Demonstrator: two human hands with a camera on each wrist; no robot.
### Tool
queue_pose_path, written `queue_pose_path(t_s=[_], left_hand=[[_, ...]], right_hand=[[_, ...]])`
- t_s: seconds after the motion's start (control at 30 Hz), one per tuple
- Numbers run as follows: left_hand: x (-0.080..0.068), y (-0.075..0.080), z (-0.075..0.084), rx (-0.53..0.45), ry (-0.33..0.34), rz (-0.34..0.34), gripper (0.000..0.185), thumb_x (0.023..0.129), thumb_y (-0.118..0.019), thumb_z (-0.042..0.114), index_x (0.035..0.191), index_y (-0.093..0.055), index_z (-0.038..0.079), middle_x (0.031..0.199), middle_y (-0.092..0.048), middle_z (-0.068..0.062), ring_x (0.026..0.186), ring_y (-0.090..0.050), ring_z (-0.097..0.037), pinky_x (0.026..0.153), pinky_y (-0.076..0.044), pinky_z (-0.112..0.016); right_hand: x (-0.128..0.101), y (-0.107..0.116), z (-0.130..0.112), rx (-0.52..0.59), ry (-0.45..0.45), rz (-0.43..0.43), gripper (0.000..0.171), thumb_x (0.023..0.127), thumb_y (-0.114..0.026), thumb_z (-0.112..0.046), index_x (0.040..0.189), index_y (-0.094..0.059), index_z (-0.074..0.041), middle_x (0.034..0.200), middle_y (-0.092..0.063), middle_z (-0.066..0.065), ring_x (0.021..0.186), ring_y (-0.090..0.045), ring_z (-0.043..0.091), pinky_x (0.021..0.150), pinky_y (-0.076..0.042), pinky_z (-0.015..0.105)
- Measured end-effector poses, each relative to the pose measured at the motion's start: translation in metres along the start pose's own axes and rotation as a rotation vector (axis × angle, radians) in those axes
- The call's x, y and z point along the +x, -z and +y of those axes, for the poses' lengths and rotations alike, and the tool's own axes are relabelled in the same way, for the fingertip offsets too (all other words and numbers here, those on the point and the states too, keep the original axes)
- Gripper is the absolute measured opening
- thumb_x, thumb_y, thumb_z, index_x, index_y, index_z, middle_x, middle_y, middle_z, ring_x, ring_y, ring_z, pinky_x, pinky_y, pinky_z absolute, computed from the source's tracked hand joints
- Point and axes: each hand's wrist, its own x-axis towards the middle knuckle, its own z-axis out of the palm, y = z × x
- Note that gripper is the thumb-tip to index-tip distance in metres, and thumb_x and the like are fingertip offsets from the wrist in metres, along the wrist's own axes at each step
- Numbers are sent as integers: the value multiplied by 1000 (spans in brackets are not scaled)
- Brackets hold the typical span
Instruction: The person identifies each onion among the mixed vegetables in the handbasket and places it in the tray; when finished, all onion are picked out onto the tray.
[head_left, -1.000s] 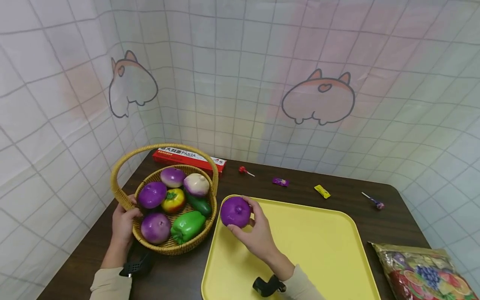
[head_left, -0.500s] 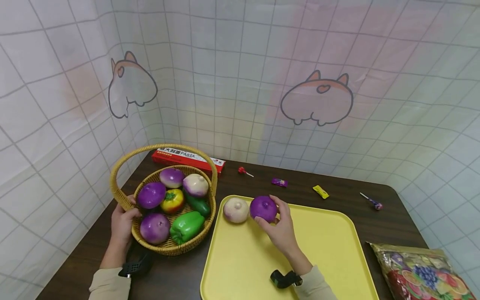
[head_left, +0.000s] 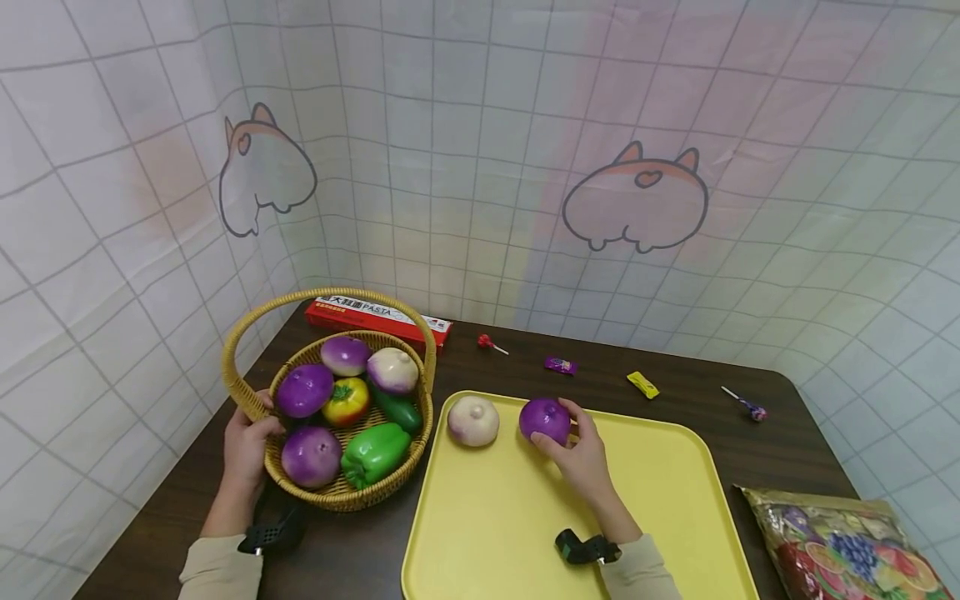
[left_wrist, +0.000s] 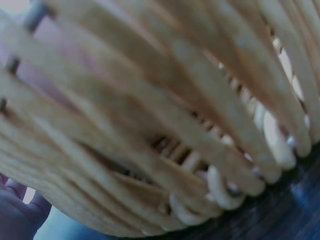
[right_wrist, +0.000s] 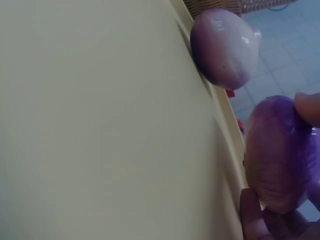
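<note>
My right hand (head_left: 579, 454) grips a purple onion (head_left: 545, 419) and holds it down on the far part of the yellow tray (head_left: 660, 500). A pale onion (head_left: 473, 420) lies just left of it near the tray's far left corner. The right wrist view shows the purple onion (right_wrist: 277, 155) between my thumb and fingers, with the pale onion (right_wrist: 225, 47) beyond it. My left hand (head_left: 246, 446) holds the left rim of the wicker basket (head_left: 341, 492), whose weave (left_wrist: 150, 125) fills the left wrist view. Inside the basket lie several purple and pale onions, a tomato (head_left: 346, 401), a green pepper (head_left: 375, 452) and a cucumber (head_left: 398, 408).
A red pasta box (head_left: 375, 317) lies behind the basket by the wall. Two lollipops (head_left: 491, 342) (head_left: 742, 402) and wrapped sweets (head_left: 562, 364) (head_left: 643, 383) lie along the far table edge. A colourful snack bag (head_left: 840, 546) sits at the right front. Tiled curtain walls close in the table.
My right hand carried the purple onion rightward from the tray's left corner and lowered it beside the pale onion, which came into view. The left hand stayed on the basket.
</note>
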Motion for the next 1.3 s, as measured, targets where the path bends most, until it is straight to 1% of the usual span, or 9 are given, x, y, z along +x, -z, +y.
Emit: queue_pose_path(t_s=[0.13, 0.33, 0.5, 0.63, 0.77, 0.87, 1.03, 1.17, 1.3], left_hand=[[0, 0, 0, 2, 1, -2, 31, 79, -46, -17, 98, -51, 7, 104, -51, 2, 91, -45, -14, 65, -42, -19], [0, 0, 0, 2, 7, 6, 31, 78, -45, -17, 97, -50, 6, 105, -51, 2, 89, -46, -14, 63, -42, -19], [0, 0, -1, 8, 4, 4, 31, 78, -46, -17, 97, -51, 6, 105, -51, 2, 89, -46, -14, 64, -42, -19], [0, 0, -1, 6, 0, 3, 31, 78, -46, -17, 97, -51, 7, 106, -51, 2, 91, -45, -14, 65, -42, -19], [0, 0, 0, 5, 0, 1, 31, 78, -46, -17, 98, -51, 7, 107, -51, 2, 93, -45, -14, 66, -42, -18], [0, 0, 0, 4, -3, -1, 31, 78, -45, -17, 98, -51, 6, 107, -51, 2, 93, -45, -14, 67, -42, -18], [0, 0, 0, 6, -10, -3, 32, 77, -45, -17, 99, -51, 6, 105, -50, 1, 90, -45, -14, 65, -42, -19], [0, 0, 0, 1, -15, -2, 31, 77, -45, -17, 98, -51, 5, 104, -50, 1, 89, -45, -14, 65, -42, -19], [0, 0, 0, -1, -16, 2, 32, 77, -45, -18, 97, -51, 6, 105, -50, 2, 91, -45, -14, 65, -42, -18]], right_hand=[[0, -1, 0, -23, 0, -3, 72, 81, -80, -21, 143, -43, -10, 137, -46, 17, 116, -51, 34, 95, -47, 48], [-2, -5, 3, -79, 41, -3, 71, 79, -82, -21, 141, -47, -11, 133, -52, 16, 108, -57, 33, 90, -50, 47], [-4, -7, 4, -95, 61, 1, 70, 77, -83, -21, 138, -50, -12, 125, -59, 15, 98, -62, 29, 84, -52, 41], [-4, -8, 4, -96, 70, 3, 70, 76, -83, -20, 137, -51, -10, 122, -61, 15, 94, -64, 27, 82, -53, 38], [-4, -9, 3, -94, 73, 2, 69, 77, -83, -20, 137, -51, -9, 124, -60, 15, 95, -64, 26, 82, -53, 37], [-4, -9, 3, -92, 74, 0, 70, 77, -83, -20, 137, -51, -9, 126, -56, 15, 98, -62, 27, 84, -53, 39], [-4, -10, 3, -90, 83, 3, 69, 77, -84, -20, 137, -52, -11, 122, -48, 15, 99, -59, 28, 86, -52, 41], [-4, -10, 2, -80, 94, 4, 70, 75, -85, -17, 137, -53, -13, 121, -49, 13, 99, -60, 28, 85, -52, 39], [-4, -10, 2, -74, 112, 3, 69, 75, -85, -16, 136, -53, -13, 124, -53, 11, 104, -60, 28, 85, -52, 40]])
